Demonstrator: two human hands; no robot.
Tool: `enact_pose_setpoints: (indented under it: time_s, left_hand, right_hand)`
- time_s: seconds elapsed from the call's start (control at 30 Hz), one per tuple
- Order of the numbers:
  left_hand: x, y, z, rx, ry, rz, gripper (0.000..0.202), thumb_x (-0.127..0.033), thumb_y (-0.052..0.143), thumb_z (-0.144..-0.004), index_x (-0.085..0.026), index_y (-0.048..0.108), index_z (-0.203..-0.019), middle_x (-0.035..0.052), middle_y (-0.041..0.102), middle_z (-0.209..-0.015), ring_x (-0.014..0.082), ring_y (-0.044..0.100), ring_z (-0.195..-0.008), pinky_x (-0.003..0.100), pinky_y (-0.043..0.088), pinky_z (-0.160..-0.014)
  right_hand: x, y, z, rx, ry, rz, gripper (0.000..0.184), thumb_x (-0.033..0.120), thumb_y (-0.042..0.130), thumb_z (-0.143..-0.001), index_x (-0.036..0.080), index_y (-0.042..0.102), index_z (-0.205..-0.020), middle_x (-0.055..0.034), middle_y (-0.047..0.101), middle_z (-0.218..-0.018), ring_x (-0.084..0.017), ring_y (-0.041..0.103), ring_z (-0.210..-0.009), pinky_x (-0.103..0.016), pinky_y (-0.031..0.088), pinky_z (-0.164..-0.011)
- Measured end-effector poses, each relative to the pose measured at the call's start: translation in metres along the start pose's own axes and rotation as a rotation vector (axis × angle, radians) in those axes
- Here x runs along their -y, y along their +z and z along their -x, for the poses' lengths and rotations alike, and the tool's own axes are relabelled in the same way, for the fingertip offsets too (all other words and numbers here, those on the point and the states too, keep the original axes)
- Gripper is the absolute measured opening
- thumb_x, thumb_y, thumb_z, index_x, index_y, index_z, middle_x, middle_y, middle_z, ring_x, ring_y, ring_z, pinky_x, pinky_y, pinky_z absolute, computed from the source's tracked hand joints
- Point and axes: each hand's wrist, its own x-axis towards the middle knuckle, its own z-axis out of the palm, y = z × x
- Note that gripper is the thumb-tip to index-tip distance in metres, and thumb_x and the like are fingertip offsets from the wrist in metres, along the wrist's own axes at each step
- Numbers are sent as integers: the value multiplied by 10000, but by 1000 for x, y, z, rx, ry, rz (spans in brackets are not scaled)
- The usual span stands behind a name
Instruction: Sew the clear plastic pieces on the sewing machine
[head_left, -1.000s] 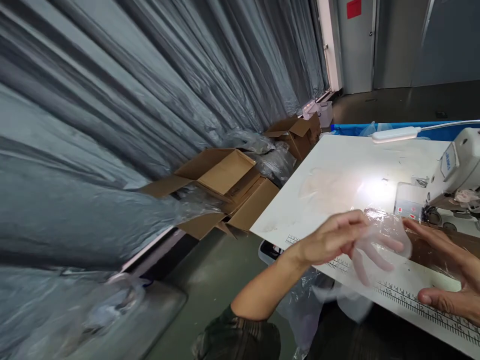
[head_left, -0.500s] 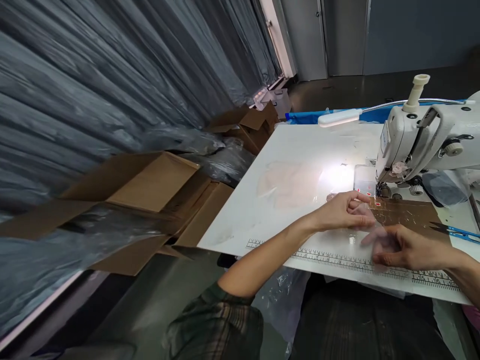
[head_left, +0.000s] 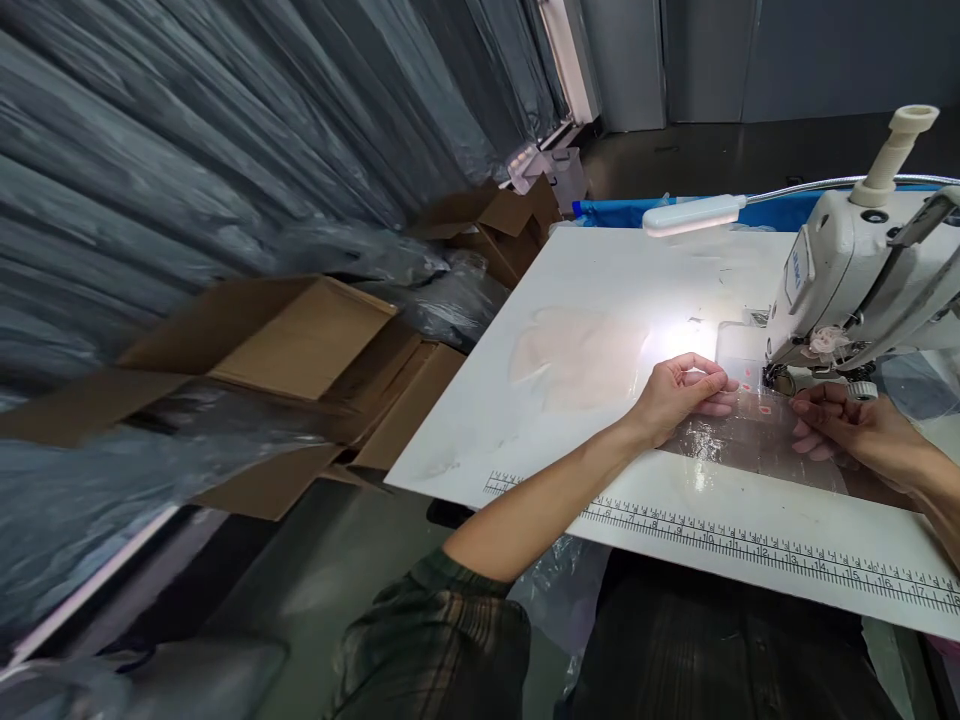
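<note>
A clear plastic sheet (head_left: 750, 440) with small red marks lies on the table in front of the sewing machine's (head_left: 806, 275) needle area. My left hand (head_left: 686, 397) pinches its upper edge, thumb against fingers, just left of the presser foot (head_left: 769, 376). On the other side, my right hand (head_left: 855, 428) pinches the same sheet near its upper edge, below and right of the presser foot. A brown flat piece (head_left: 885, 490) shows beneath the sheet and beside my right wrist.
A lit white lamp (head_left: 694, 215) on a bendable stem shines on the white tabletop (head_left: 600, 270). A printed ruler (head_left: 712, 535) runs along the front edge. Open cardboard boxes (head_left: 300, 350) and plastic wrap (head_left: 457, 305) stand to the left, before a grey curtain (head_left: 225, 150).
Both hands have moved up toward the needle, the right one from near the ruler. The plastic sheet is now spread over the brown piece. The blue thread snips are out of sight.
</note>
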Motion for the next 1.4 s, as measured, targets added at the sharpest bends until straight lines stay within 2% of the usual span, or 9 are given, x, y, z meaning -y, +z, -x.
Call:
enact_pose_setpoints:
  time_s: [0.1, 0.23, 0.53, 0.67, 0.8, 0.87, 0.97, 1.1, 1.4]
  left_hand:
    - [-4, 0, 2, 29, -17, 103, 286, -318, 808, -799, -153, 575, -823, 136, 755, -1111, 208, 751, -953, 426, 588, -977]
    - [-13, 5, 6, 54, -44, 268, 281, -254, 746, -848, -168, 499, -748, 122, 691, -1297, 263, 702, -1154, 443, 568, -1046]
    - [-5, 5, 4, 26, -6, 277, 192, -265, 665, -884, -162, 522, -807, 128, 727, -1131, 232, 733, -1080, 416, 561, -1069]
    - [-3, 0, 4, -5, 62, -22, 213, -335, 653, -895, -159, 547, -948, 157, 718, -1189, 245, 733, -1054, 437, 586, -1002]
    - [-4, -5, 5, -61, 436, -684, 385, -322, 667, -886, -161, 547, -1214, 174, 614, -1402, 286, 646, -1210, 463, 559, -980]
    - [-3, -6, 5, 112, 650, -982, 386, -349, 688, -899, -174, 600, -1231, 146, 605, -1431, 284, 603, -1271, 481, 489, -1061]
    - [2, -5, 4, 410, 805, -1278, 237, -350, 595, -991, -214, 677, -1167, 84, 668, -1369, 233, 629, -1242, 475, 400, -1136]
    - [7, -5, 4, 433, 889, -1474, 293, -333, 457, -1068, -209, 680, -1211, 82, 683, -1350, 190, 646, -1214, 429, 394, -1127]
    - [13, -7, 4, 372, 965, -1540, 348, -423, 458, -1067, -216, 660, -1261, 83, 679, -1354, 188, 642, -1215, 415, 414, -1122]
  right_hand:
    - [-3, 1, 0, -56, 112, -99, 695, 707, 906, -401, 168, 635, -744, -6, 676, -651, -121, 665, -578, -210, 567, -543]
    - [-6, 2, -2, -81, 130, -172, 690, 713, 914, -386, 186, 646, -742, -1, 683, -645, -121, 657, -584, -217, 586, -573]
    - [-18, 1, -5, -57, 93, -171, 649, 730, 881, -494, 201, 634, -775, 0, 671, -671, -138, 653, -610, -269, 615, -669]
    - [-24, -2, -5, 29, -35, -23, 499, 626, 833, -699, 206, 632, -879, -18, 695, -793, -141, 659, -695, -267, 594, -690]
    - [-18, -6, -1, 215, -125, 118, 441, 425, 870, -696, 186, 648, -993, -26, 695, -870, -120, 641, -771, -229, 556, -723]
    - [-14, -7, 1, 218, -106, 126, 430, 417, 855, -688, 174, 649, -977, -11, 680, -819, -98, 613, -716, -215, 528, -664]
    - [-11, -7, 2, 155, -64, 132, 470, 476, 847, -632, 171, 646, -926, 14, 639, -668, -92, 569, -612, -216, 465, -548]
    - [-14, -6, 1, 90, -37, 155, 536, 583, 848, -550, 189, 642, -848, -3, 627, -595, -135, 582, -566, -275, 483, -522]
    - [-22, -15, -4, -23, -186, 319, 514, 638, 749, -649, 170, 686, -850, -33, 617, -641, -127, 515, -553, -291, 425, -504]
